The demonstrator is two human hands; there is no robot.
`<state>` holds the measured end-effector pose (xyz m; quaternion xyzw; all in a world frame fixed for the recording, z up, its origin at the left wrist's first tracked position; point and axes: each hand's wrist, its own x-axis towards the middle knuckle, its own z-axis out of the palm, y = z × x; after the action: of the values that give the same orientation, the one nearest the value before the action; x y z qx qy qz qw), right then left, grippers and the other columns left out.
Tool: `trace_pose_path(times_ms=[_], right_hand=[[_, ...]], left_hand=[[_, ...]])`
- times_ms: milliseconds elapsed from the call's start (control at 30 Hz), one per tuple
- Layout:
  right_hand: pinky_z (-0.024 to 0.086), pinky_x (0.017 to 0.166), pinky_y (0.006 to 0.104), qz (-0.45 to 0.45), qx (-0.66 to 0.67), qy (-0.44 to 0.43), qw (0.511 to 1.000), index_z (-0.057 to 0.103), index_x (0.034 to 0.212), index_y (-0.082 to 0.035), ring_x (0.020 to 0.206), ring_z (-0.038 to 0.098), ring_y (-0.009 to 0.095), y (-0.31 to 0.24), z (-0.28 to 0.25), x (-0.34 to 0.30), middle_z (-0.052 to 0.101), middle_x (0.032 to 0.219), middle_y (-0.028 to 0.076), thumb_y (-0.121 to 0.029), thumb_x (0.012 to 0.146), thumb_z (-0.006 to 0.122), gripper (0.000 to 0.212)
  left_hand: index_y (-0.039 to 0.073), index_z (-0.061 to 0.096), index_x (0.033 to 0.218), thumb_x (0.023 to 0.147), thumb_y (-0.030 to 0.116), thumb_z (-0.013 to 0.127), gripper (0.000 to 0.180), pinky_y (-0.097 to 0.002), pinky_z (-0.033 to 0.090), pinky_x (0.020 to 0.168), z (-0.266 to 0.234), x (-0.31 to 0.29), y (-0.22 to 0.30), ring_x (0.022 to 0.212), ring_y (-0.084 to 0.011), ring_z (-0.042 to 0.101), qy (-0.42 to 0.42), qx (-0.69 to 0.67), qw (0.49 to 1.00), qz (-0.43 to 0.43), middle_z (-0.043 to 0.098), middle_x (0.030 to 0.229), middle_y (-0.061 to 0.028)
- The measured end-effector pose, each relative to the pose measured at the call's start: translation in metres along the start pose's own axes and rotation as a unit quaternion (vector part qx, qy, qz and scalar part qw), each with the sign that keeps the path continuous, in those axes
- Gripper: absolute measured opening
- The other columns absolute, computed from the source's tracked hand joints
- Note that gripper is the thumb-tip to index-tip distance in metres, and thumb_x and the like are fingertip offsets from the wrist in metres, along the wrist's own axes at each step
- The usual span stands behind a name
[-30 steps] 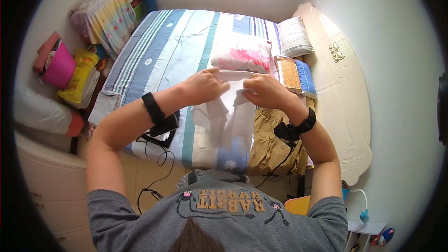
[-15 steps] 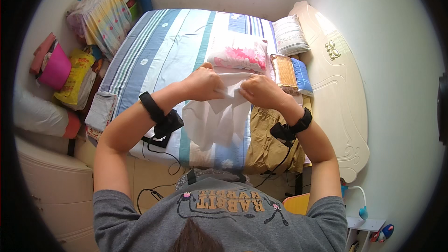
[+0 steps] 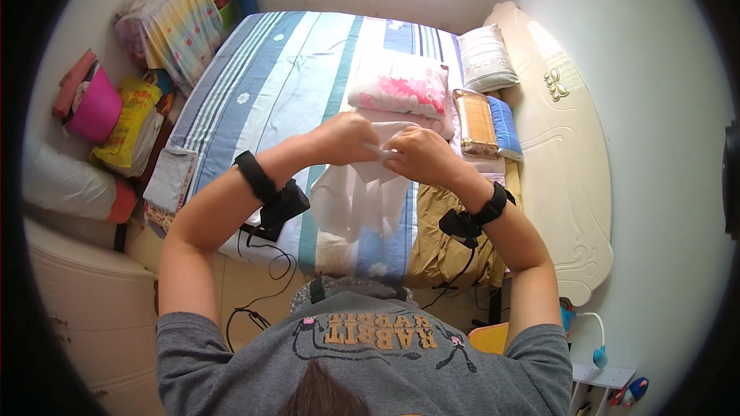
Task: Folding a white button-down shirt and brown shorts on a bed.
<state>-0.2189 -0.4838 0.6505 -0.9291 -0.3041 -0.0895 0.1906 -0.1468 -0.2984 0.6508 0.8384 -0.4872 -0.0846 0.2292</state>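
The left hand (image 3: 348, 139) and the right hand (image 3: 418, 156) are close together, and each one is pinching the top part of a thin white cloth (image 3: 347, 200) with its fingers. The cloth hangs down from them over the striped bed (image 3: 289, 81), on the near side of a white pillow with pink flowers (image 3: 401, 86) and to the left of some crumpled tan cloth (image 3: 447, 243). Past the right hand, a brown woven pillow (image 3: 475, 125) lies right beside a blue one (image 3: 506, 129).
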Motion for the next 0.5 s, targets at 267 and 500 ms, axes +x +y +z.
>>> trace_pose_path(times_ms=[267,500], right_hand=[[0.048,0.071,0.0360,0.017,-0.091,0.109,0.990,0.063,0.066,-0.009,0.096,0.051,0.023,-0.018,-0.002,0.005,0.055,0.101,0.002,-0.014,0.065,0.067,0.006],[0.036,0.088,0.0393,-0.045,-0.100,0.053,0.993,0.064,0.078,-0.009,0.098,0.050,0.024,-0.014,-0.016,0.015,0.060,0.089,0.005,-0.008,0.068,0.065,0.010]], left_hand=[[0.003,0.059,0.067,0.062,0.004,0.070,0.013,-0.0341,0.047,0.062,-0.016,-0.007,0.005,0.068,-0.0276,0.057,0.036,-0.075,0.986,0.145,0.057,0.069,-0.0077],[0.009,0.054,0.110,0.062,0.002,0.075,0.052,-0.0363,0.045,0.083,-0.009,-0.011,0.005,0.102,-0.0284,0.051,0.100,-0.102,0.960,0.241,0.051,0.111,-0.0102]])
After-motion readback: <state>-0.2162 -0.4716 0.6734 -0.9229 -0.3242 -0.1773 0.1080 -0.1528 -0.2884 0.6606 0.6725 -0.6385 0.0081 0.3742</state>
